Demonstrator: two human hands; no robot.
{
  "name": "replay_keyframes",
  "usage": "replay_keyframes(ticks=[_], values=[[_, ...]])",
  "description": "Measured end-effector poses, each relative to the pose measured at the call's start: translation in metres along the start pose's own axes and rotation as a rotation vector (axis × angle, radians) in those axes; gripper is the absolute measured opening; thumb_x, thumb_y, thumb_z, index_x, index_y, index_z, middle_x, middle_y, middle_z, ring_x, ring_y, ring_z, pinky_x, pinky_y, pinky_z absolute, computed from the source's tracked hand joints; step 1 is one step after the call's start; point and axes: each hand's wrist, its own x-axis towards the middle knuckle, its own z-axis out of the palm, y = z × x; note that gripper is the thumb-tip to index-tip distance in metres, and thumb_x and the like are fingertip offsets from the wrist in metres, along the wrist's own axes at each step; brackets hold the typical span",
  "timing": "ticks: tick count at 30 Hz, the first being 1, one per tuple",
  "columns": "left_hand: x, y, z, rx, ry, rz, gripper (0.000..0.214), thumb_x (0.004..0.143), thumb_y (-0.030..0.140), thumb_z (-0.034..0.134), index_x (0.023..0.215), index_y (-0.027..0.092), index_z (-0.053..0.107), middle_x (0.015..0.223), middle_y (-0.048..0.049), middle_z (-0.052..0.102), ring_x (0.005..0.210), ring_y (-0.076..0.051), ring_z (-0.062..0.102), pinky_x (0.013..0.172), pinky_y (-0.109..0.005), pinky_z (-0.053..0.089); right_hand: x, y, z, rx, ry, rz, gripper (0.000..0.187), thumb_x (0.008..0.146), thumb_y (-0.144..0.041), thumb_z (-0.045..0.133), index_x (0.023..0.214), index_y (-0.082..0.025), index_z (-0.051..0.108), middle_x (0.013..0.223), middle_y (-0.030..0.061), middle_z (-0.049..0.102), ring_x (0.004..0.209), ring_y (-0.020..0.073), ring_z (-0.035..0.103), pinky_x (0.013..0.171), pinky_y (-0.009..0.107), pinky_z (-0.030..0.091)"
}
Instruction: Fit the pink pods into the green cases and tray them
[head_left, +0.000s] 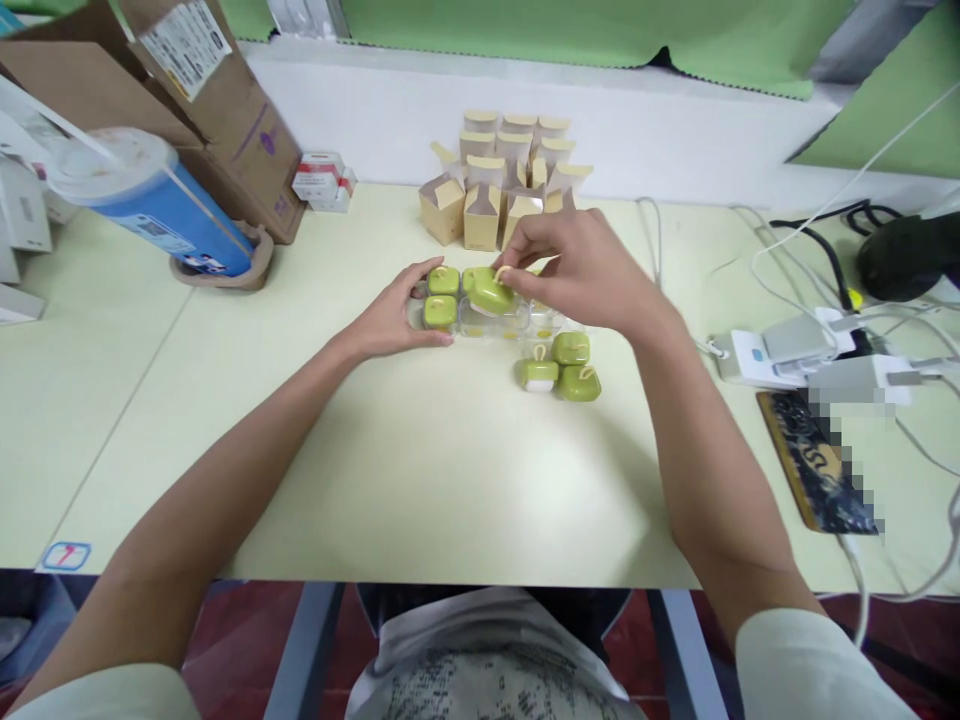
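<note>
My right hand (577, 265) pinches a green lid (491, 294) by its pale yellow loop, just above a group of small clear plastic jars (472, 323). My left hand (394, 315) curves around the left end of this group, thumb along the front and fingers at the back, holding it. Two jars beside that palm wear green lids, one behind (443, 280) and one in front (440, 312). Nearer me on the table lie three loose green lids: one with its loop upright (539, 374), one behind it (571, 348) and one at the right (580, 383). My right hand partly hides the jars.
Several small open cardboard boxes (481, 215) stand against the wall behind the jars. At left are a blue cup (180, 225) with a straw, a large carton (255, 150) and small white boxes (322, 182). A power strip (757, 358), cables and a dark phone-like slab (810, 460) occupy the right.
</note>
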Motion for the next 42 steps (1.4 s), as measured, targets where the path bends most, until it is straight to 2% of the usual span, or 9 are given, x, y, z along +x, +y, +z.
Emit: replay_keyframes(ticks=[2, 6, 12, 16, 21, 30, 36, 39, 42], values=[[0.0, 0.003, 0.0, -0.01, 0.002, -0.008, 0.14, 0.064, 0.085, 0.102, 0.177, 0.024, 0.047, 0.178, -0.0207, 0.052, 0.16, -0.045, 0.057, 0.135, -0.058, 0.05, 0.007, 0.006, 0.016, 0.036, 0.016, -0.031, 0.019, 0.104, -0.042, 0.073, 0.11, -0.025, 0.08, 0.111, 0.0105, 0.086, 0.111, 0.0341, 0.08, 0.095, 0.048, 0.063], [-0.001, 0.007, -0.001, -0.018, -0.008, -0.017, 0.14, 0.064, 0.086, 0.101, 0.177, 0.024, 0.047, 0.179, -0.0201, 0.052, 0.16, -0.044, 0.056, 0.134, -0.057, 0.05, 0.013, 0.013, 0.034, 0.006, 0.023, -0.078, 0.016, 0.105, -0.025, 0.063, 0.105, -0.022, 0.078, 0.108, 0.0096, 0.086, 0.104, 0.0301, 0.078, 0.093, 0.043, 0.056], [0.0, 0.006, -0.001, -0.019, -0.004, -0.008, 0.141, 0.063, 0.087, 0.101, 0.176, 0.022, 0.048, 0.176, -0.0206, 0.055, 0.156, -0.044, 0.059, 0.133, -0.057, 0.051, 0.015, 0.016, 0.043, -0.169, -0.01, -0.094, 0.02, 0.104, -0.017, 0.057, 0.106, -0.021, 0.076, 0.101, 0.0074, 0.084, 0.085, 0.0257, 0.069, 0.081, 0.039, 0.045], [0.0, 0.004, -0.001, -0.006, -0.005, -0.017, 0.14, 0.062, 0.087, 0.101, 0.176, 0.025, 0.049, 0.173, -0.0183, 0.057, 0.151, -0.042, 0.062, 0.131, -0.056, 0.053, 0.018, 0.019, 0.05, -0.217, -0.018, -0.11, 0.02, 0.105, -0.014, 0.055, 0.107, -0.02, 0.075, 0.1, 0.0079, 0.083, 0.08, 0.0242, 0.065, 0.08, 0.038, 0.044], [0.0, 0.003, -0.001, 0.002, -0.002, -0.021, 0.142, 0.061, 0.088, 0.101, 0.176, 0.022, 0.048, 0.173, -0.0194, 0.057, 0.15, -0.042, 0.062, 0.131, -0.055, 0.053, 0.018, 0.019, 0.051, -0.215, 0.0, -0.092, 0.018, 0.105, -0.014, 0.056, 0.106, -0.021, 0.073, 0.095, 0.0063, 0.081, 0.075, 0.0227, 0.061, 0.079, 0.038, 0.043], [0.0, 0.009, -0.002, -0.007, -0.002, -0.031, 0.141, 0.062, 0.089, 0.1, 0.175, 0.023, 0.049, 0.175, -0.0196, 0.056, 0.154, -0.043, 0.06, 0.133, -0.056, 0.051, 0.018, 0.02, 0.053, -0.188, -0.059, -0.059, 0.021, 0.105, -0.016, 0.055, 0.105, -0.021, 0.075, 0.098, 0.0092, 0.081, 0.081, 0.0263, 0.063, 0.08, 0.04, 0.042], [0.0, 0.007, -0.001, 0.001, -0.002, -0.035, 0.141, 0.061, 0.087, 0.102, 0.176, 0.025, 0.049, 0.174, -0.0191, 0.058, 0.149, -0.042, 0.063, 0.13, -0.056, 0.053, 0.018, 0.018, 0.056, -0.266, -0.079, -0.049, 0.025, 0.105, -0.017, 0.056, 0.111, -0.021, 0.081, 0.101, 0.0104, 0.082, 0.088, 0.029, 0.067, 0.081, 0.04, 0.041], [0.0, 0.007, -0.002, -0.002, -0.002, -0.032, 0.139, 0.061, 0.086, 0.102, 0.175, 0.026, 0.05, 0.175, -0.0183, 0.057, 0.151, -0.043, 0.062, 0.131, -0.056, 0.053, 0.017, 0.017, 0.056, -0.307, -0.073, -0.067, 0.028, 0.105, -0.02, 0.057, 0.118, -0.021, 0.082, 0.11, 0.0135, 0.081, 0.101, 0.0328, 0.07, 0.082, 0.041, 0.042], [0.0, 0.009, -0.002, -0.017, -0.008, -0.034, 0.139, 0.062, 0.087, 0.101, 0.175, 0.025, 0.05, 0.177, -0.0184, 0.056, 0.156, -0.043, 0.06, 0.133, -0.055, 0.051, 0.017, 0.018, 0.055, -0.299, -0.07, -0.087, 0.03, 0.104, -0.026, 0.066, 0.129, -0.02, 0.082, 0.122, 0.0158, 0.08, 0.116, 0.0369, 0.069, 0.087, 0.044, 0.047]])
